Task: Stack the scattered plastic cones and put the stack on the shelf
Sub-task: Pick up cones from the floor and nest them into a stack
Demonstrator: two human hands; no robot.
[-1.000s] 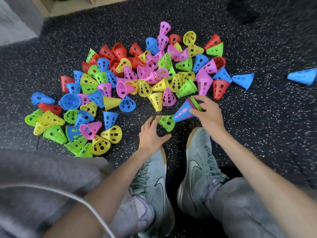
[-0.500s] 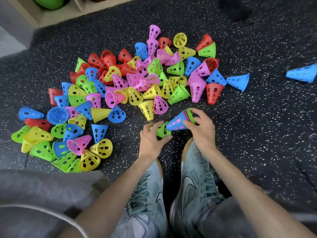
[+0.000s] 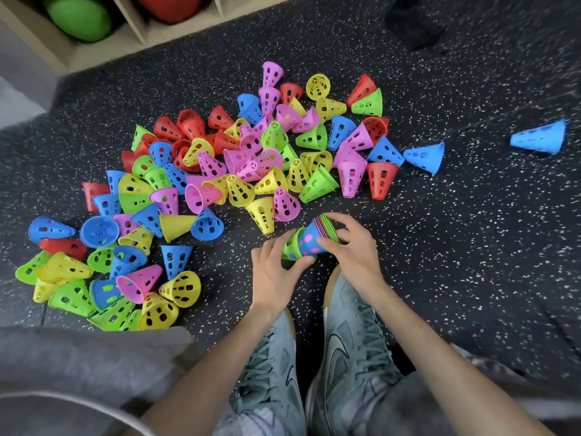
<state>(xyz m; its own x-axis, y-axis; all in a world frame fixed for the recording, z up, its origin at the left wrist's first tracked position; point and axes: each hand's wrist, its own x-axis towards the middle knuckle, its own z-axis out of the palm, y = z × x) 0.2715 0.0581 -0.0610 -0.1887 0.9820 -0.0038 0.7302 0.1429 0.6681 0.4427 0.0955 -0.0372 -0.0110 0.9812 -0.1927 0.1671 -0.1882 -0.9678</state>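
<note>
Hands met over the floor [image 3: 440, 262]: right hand [image 3: 355, 250] gripped the cone stack [image 3: 317, 236], left hand [image 3: 276, 272] pinched a green cone [image 3: 290, 247] against its tip. Loose cones [image 3: 239, 171] crowded ahead and left of the hands; bare floor to the right; shelf [image 3: 138, 36] edge beyond.

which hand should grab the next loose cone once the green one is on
Left. The right hand grips the stack, while the left hand only holds the green cone and lies nearer the yellow cone.
</note>
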